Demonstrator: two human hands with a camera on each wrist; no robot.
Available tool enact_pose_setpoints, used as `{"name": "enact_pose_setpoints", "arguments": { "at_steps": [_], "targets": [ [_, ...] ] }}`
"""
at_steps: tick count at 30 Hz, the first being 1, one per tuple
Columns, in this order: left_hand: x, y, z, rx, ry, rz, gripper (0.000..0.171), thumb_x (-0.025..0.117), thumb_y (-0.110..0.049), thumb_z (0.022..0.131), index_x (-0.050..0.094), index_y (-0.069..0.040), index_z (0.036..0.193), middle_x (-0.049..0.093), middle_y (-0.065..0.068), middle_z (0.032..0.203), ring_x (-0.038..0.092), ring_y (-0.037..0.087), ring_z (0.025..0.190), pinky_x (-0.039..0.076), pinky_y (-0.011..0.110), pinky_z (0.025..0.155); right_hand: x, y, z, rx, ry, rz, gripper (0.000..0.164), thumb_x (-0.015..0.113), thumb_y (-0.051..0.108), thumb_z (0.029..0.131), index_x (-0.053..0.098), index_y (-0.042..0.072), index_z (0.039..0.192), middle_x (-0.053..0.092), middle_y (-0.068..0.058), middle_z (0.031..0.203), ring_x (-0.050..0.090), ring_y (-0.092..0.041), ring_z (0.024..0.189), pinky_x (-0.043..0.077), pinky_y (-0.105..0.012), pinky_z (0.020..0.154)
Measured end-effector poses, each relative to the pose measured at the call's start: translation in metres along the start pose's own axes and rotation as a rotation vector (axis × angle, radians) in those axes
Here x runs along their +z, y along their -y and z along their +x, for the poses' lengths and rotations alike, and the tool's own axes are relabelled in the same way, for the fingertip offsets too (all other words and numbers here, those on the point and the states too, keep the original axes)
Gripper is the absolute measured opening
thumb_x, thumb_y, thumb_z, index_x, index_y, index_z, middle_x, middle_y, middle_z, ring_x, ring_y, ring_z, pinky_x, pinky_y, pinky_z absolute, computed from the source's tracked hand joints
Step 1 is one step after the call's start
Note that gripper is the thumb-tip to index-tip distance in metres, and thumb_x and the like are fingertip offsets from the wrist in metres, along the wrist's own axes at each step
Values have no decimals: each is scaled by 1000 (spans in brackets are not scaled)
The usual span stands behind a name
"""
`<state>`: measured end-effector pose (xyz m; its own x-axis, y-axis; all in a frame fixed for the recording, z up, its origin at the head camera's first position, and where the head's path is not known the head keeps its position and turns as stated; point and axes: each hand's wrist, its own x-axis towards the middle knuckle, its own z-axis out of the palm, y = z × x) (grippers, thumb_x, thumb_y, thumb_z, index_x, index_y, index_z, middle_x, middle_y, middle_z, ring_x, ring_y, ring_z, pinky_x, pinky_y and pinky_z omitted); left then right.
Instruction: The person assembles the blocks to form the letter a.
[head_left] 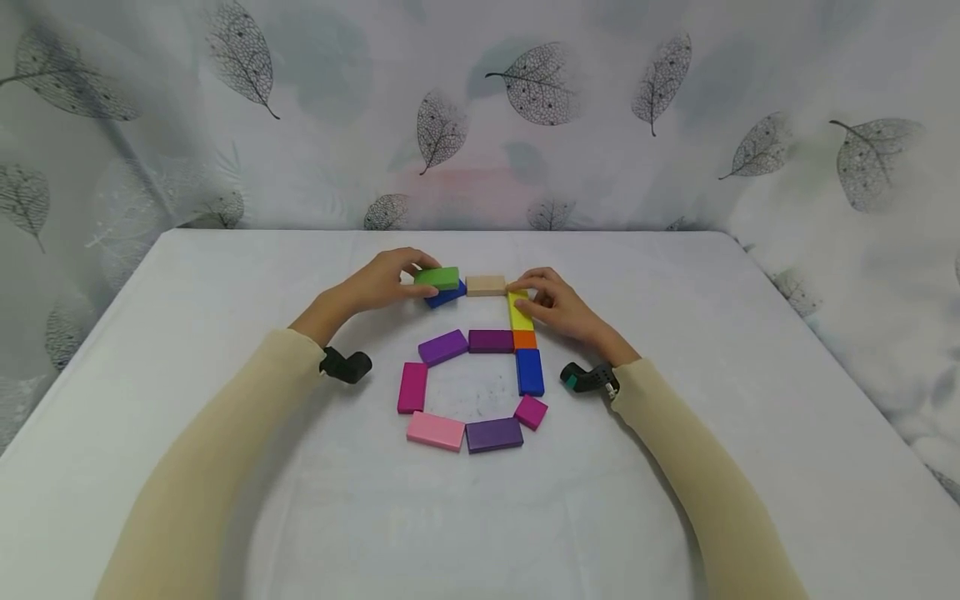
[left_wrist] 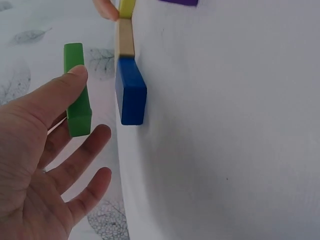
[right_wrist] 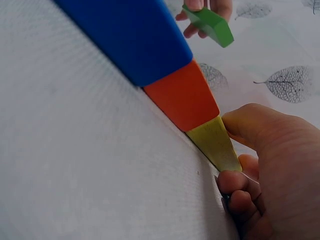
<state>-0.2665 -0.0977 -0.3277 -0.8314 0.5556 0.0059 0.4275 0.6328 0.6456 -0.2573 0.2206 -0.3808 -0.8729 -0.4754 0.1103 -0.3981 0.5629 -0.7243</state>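
Observation:
My left hand (head_left: 381, 282) pinches a green block (head_left: 441, 277) between thumb and fingers. It is held above the table, over a blue block (left_wrist: 132, 92) that lies at an angle at the left end of the top row. Beside that blue block is a tan wooden block (head_left: 486, 286). At the row's right end my right hand (head_left: 561, 308) grips a yellow block (right_wrist: 214, 145), with the thumb on its side and fingertips at its far end. The yellow block lies in line with an orange block (right_wrist: 185, 95) and a second blue block (head_left: 529, 372).
Below, dark purple (head_left: 491, 341), violet (head_left: 443, 347), magenta (head_left: 412, 387), pink (head_left: 436, 432), deep purple (head_left: 494, 435) and small magenta (head_left: 531, 412) blocks form a loop on the white table (head_left: 360, 517). A leaf-patterned curtain (head_left: 322, 150) hangs behind the table.

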Motion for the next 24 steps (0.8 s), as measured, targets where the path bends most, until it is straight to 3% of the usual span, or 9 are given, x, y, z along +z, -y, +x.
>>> {"name": "enact_pose_setpoints", "arguments": {
  "at_steps": [2,9,12,14,21,24],
  "targets": [
    [0,-3,-1,6,0,-10,44,70,-19,91,57,-2,129,58,14,129,54,32,118,43,51,100,0,-1,1,-4,-5,-3,34,60,17,98,62,8,130,42,-14,137,44,-21,83,39,-31,74],
    [3,-17,-7,30,32,-32,45,72,-18,90,58,-3,129,58,13,127,54,30,117,42,51,100,-8,45,-14,-1,-1,24,34,57,6,97,58,-7,128,42,-24,134,43,-24,83,37,-31,75],
    [7,-22,-9,50,39,-35,46,72,-18,89,58,-3,129,58,13,128,54,30,116,43,51,99,-9,46,-16,11,2,15,34,56,6,97,58,-7,128,42,-24,135,43,-24,83,37,-30,74],
    [9,-25,-10,59,45,-33,46,72,-19,89,57,-3,130,58,13,129,54,29,117,44,50,99,-8,45,-16,17,2,11,33,56,5,97,58,-7,128,42,-24,135,43,-25,83,37,-30,75],
    [17,-38,-15,92,80,-10,46,72,-19,90,57,-4,131,58,13,128,55,27,112,47,43,97,1,3,-1,5,-11,14,36,58,11,98,58,-2,131,41,-21,137,43,-25,85,37,-32,75],
    [20,-44,-17,98,102,5,47,72,-20,90,57,-6,132,59,11,126,55,26,112,47,43,98,1,-2,0,-9,-12,15,36,59,13,98,59,1,131,42,-18,137,43,-23,84,37,-32,74]
  ]
}}
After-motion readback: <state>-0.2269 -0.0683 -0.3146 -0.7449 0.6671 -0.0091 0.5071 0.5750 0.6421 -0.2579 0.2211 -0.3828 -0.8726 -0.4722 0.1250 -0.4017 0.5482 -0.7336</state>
